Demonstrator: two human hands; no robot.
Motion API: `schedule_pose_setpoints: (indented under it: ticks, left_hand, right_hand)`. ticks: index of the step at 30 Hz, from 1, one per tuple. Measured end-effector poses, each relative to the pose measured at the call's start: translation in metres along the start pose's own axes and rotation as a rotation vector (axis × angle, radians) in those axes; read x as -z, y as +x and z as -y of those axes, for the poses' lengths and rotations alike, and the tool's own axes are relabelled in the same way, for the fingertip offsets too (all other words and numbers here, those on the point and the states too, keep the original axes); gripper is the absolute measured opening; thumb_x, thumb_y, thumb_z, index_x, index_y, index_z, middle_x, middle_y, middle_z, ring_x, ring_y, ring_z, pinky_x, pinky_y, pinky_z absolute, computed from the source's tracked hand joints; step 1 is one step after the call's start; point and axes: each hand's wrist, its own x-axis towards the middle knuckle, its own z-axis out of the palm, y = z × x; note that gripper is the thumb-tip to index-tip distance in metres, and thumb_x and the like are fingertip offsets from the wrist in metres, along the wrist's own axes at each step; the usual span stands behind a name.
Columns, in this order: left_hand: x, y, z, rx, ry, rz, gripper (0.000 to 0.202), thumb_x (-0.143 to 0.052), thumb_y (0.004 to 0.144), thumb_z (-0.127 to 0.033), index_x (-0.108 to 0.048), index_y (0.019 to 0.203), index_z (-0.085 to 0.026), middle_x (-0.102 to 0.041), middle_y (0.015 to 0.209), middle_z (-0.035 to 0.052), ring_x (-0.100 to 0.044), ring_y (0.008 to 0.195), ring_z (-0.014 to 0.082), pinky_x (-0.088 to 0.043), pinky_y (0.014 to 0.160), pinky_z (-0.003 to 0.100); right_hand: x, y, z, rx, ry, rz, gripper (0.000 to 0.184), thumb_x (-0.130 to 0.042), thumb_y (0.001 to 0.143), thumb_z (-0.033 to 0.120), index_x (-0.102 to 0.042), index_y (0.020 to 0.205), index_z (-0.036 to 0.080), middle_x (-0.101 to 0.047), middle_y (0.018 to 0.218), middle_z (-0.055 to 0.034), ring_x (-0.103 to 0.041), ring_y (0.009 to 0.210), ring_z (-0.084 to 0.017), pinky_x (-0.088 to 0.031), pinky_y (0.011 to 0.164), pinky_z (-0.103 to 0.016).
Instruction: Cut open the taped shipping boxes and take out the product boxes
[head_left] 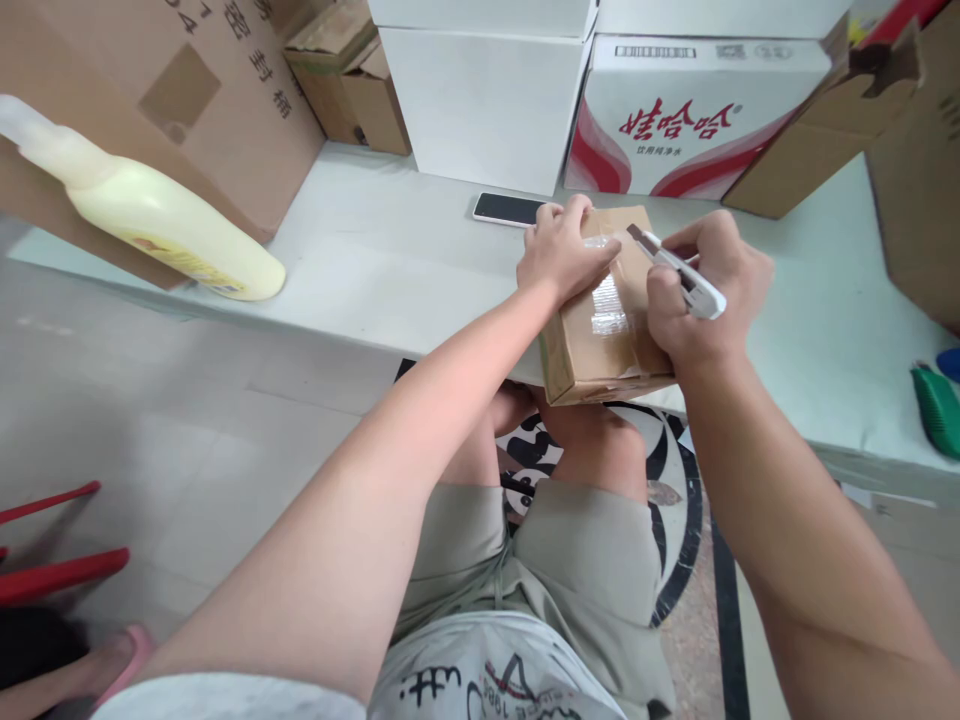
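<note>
A small brown cardboard box (589,350) with clear, shiny tape along its top sits at the front edge of the table, above my knees. My left hand (559,250) grips its far left part, thumb lying across the top near the tape and fingers bent over the side. In my right hand (716,275) is a white utility knife (703,292), held in a closed grip over the box's right side. Its dark tip points up and left, near the top of the box; whether it touches the cardboard I cannot tell.
A phone (508,209) lies behind my left hand. White cartons (487,100) and a red-and-white carton (690,125) stand at the back. On the left are a large cardboard box (225,130) and a pale yellow bottle (172,220). A green object (937,410) lies far right.
</note>
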Motion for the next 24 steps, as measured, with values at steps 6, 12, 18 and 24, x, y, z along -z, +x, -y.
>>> schedule_pose_setpoints:
  ticks: [6,12,18,24]
  left_hand:
    - [-0.005,0.004,0.004,-0.012,-0.028,-0.015,0.038,-0.068,0.088,-0.032,-0.06,0.125,-0.033,-0.05,0.141,0.0085,-0.032,0.158,0.0377,-0.03,0.128,0.057]
    - [-0.002,0.003,0.005,-0.031,-0.016,-0.005,0.05,-0.078,0.08,-0.037,-0.061,0.127,-0.036,-0.047,0.148,0.0083,-0.043,0.151,0.0384,-0.037,0.125,0.056]
    - [0.006,-0.007,-0.005,-0.008,0.03,0.011,0.048,-0.076,0.084,-0.039,-0.064,0.13,-0.036,-0.042,0.158,0.0093,-0.044,0.149,0.0347,-0.04,0.123,0.048]
    - [0.009,-0.008,-0.008,-0.016,0.023,0.009,0.026,-0.056,0.098,-0.032,-0.068,0.12,-0.033,-0.054,0.143,0.0083,-0.046,0.147,0.0305,-0.039,0.125,0.047]
  right_hand:
    - [-0.002,-0.001,-0.005,-0.026,-0.05,0.066,0.021,-0.053,0.082,0.032,-0.063,0.1,0.03,-0.072,0.088,-0.007,-0.064,0.077,-0.027,-0.046,0.07,-0.041]
    - [-0.008,0.002,-0.007,-0.033,-0.048,0.074,0.026,-0.051,0.082,0.038,-0.062,0.101,0.024,-0.071,0.091,-0.0084,-0.064,0.077,-0.025,-0.043,0.07,-0.038]
    - [-0.002,0.007,-0.003,-0.028,-0.07,0.247,0.028,-0.054,0.085,0.035,-0.067,0.108,0.026,-0.076,0.1,-0.0104,-0.069,0.085,-0.029,-0.048,0.074,-0.04]
    - [-0.002,0.006,-0.005,0.027,-0.052,0.159,0.027,-0.053,0.089,0.037,-0.071,0.108,0.03,-0.079,0.098,-0.0065,-0.069,0.078,-0.027,-0.047,0.067,-0.037]
